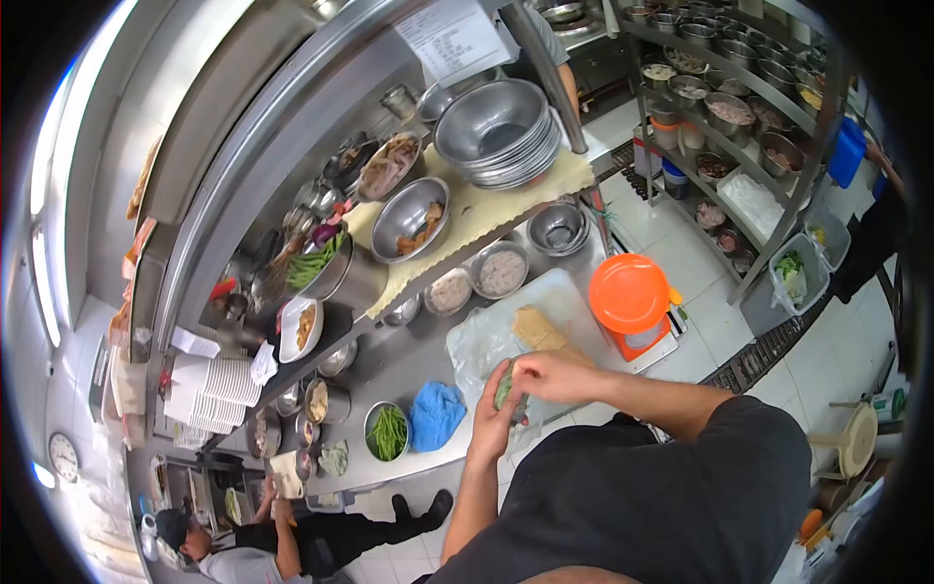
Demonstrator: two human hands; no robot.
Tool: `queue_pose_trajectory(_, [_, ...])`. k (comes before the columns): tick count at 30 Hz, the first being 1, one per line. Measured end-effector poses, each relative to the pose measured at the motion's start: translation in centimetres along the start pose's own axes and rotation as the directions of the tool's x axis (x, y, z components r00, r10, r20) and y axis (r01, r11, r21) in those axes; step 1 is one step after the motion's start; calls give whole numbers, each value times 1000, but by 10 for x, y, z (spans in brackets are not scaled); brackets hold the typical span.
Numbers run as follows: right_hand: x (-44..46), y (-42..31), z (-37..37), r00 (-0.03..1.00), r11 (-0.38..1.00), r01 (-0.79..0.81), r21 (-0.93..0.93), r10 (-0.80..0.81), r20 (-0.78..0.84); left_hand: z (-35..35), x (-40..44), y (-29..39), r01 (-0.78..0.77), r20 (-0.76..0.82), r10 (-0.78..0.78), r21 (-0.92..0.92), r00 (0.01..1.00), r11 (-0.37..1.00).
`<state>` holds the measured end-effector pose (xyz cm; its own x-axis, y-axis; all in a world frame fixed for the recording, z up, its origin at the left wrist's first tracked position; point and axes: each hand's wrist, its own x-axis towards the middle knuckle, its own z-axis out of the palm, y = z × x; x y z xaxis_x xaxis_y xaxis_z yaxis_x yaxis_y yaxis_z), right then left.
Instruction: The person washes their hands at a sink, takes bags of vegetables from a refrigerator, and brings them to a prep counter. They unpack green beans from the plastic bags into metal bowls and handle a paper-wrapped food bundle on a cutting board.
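My left hand (493,414) is closed around a small greenish item (503,392) whose kind I cannot make out. My right hand (550,376) is pinched together at the upper edge of that item; what its fingertips grip is hidden. Both hands are over the front edge of a white cutting board (569,294). Crumpled clear plastic (479,341) lies on the board, beside a tan, block-like piece of food (541,329) just beyond my right hand.
An orange round-topped scale (629,292) stands right of the board. To the left are a blue cloth (438,416) and a bowl of green beans (387,433). Stacked metal bowls (493,131) fill the shelf above. A co-worker (282,545) works at the far left counter end.
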<state>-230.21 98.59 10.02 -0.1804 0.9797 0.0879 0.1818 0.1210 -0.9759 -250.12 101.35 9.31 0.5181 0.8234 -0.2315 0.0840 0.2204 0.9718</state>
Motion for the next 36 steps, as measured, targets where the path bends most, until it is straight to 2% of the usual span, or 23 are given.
queue_pose_trajectory(2, [-4,-6,5,1000,995,-18,-97,16,-15,2,2,2,-6,-14,5,-19,1000,1000])
queue_pose_trajectory(5, [-2,-3,4,997,994,-73,-76,70,-35,0,1,-1,49,19,-47,-140,999,989])
queue_pose_trajectory(8, [-2,7,9,996,946,-26,322,53,-76,-6,2,-4,135,105,-108,-297,989,945])
queue_pose_trajectory(11, [0,-6,-1,949,840,-310,444,300,95,-11,6,-9,190,176,-124,-435,977,880])
queue_pose_trajectory(12, [4,0,-4,950,867,-313,388,275,150,-12,6,-12,203,194,-122,-478,973,854])
queue_pose_trajectory(14, [13,17,-11,937,915,-302,266,234,260,-12,8,-18,170,112,-135,-423,985,890])
queue_pose_trajectory(17, [9,13,8,1000,998,27,-64,-26,3,-18,19,-28,50,-83,-85,-359,993,932])
queue_pose_trajectory(20, [12,32,30,992,993,116,-37,-117,-37,-13,19,-33,-61,-237,-25,-350,971,935])
queue_pose_trajectory(23, [11,33,34,942,937,282,-205,-312,-128,-14,15,-29,-131,-306,35,-297,952,946])
queue_pose_trajectory(26, [14,28,26,959,961,268,69,-259,-115,-11,8,-21,-154,-295,61,-305,954,940])
queue_pose_trajectory(29, [14,21,26,939,942,315,114,-292,-182,-7,10,-9,-182,-278,93,-315,956,931])
queue_pose_trajectory(32, [19,24,34,930,901,331,282,-260,-261,-3,11,1,-210,-284,114,-334,952,919])
queue_pose_trajectory(35, [21,29,24,986,845,155,511,-100,-134,-4,7,1,-171,-221,91,-378,971,910])
queue_pose_trajectory(36, [20,27,19,990,846,139,515,-100,-104,-4,5,2,-148,-187,79,-394,979,907])
